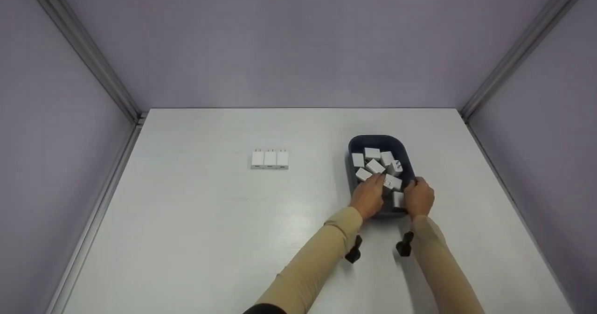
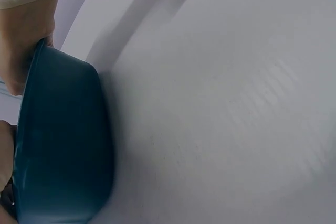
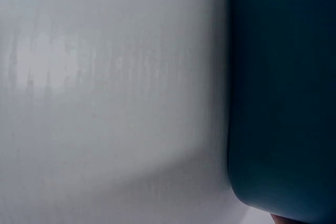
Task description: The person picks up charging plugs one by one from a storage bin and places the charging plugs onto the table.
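A dark blue plastic bin (image 1: pixel 352 183) holds several white plug-in chargers (image 1: pixel 375 166). My left hand (image 1: pixel 368 196) reaches over the near left side into the bin. Its fingertips are at a charger (image 1: pixel 393 182) whose prongs face the hand; whether they pinch it is hidden. On the bin's right side, my right hand (image 1: pixel 419 196) grips the rim, beside another charger (image 1: pixel 398 199). The left wrist view shows the bin's outer wall (image 2: pixel 68 135) and the right hand (image 2: pixel 23 45) at its rim. Mostly the bin's wall (image 3: pixel 283 98) fills the right of the right wrist view.
Three white chargers (image 1: pixel 270 159) stand side by side in a row on the white table (image 1: pixel 196 220), left of the bin, prongs pointing away. Grey walls (image 1: pixel 298 43) enclose the table at the back and sides. Black wrist-worn pieces (image 1: pixel 353 250) hang under the forearms.
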`<action>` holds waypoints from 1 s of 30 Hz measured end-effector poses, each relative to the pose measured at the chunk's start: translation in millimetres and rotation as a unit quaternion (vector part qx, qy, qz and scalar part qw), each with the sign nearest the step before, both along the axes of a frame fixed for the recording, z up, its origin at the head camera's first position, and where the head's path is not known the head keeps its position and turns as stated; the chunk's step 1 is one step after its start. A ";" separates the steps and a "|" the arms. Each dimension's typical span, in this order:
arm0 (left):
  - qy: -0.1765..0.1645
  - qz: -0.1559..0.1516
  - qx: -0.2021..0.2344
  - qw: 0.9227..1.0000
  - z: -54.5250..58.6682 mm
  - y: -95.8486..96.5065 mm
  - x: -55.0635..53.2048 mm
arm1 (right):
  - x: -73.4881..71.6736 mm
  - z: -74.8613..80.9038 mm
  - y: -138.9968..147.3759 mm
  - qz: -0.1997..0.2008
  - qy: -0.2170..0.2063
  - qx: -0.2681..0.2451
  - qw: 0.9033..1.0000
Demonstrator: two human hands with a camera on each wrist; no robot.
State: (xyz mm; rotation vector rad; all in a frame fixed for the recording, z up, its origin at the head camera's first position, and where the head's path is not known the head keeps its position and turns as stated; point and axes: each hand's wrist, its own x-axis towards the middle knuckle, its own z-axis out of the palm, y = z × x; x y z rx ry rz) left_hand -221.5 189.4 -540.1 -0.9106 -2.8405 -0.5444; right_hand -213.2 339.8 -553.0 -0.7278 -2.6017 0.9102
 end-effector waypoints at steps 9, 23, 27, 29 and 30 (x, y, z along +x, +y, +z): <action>0.029 -0.045 -0.067 0.996 -1.7 -0.7 -2.1 | 0.1 1.2 -0.7 -0.002 -0.005 -0.011 1.000; 0.022 0.002 -0.064 0.998 -3.7 1.8 -1.1 | 0.8 0.0 -2.4 0.004 0.000 -0.016 1.000; 0.045 0.017 -0.051 0.998 -3.2 2.0 1.1 | 0.4 -1.0 -1.2 0.005 0.001 -0.006 1.000; 0.051 0.027 -0.039 0.998 -2.9 2.5 1.9 | 0.2 -0.6 -0.7 0.005 -0.002 -0.002 1.000; 0.051 0.032 -0.031 0.998 -2.9 3.1 2.1 | 0.2 0.0 -0.5 0.004 -0.002 -0.002 1.000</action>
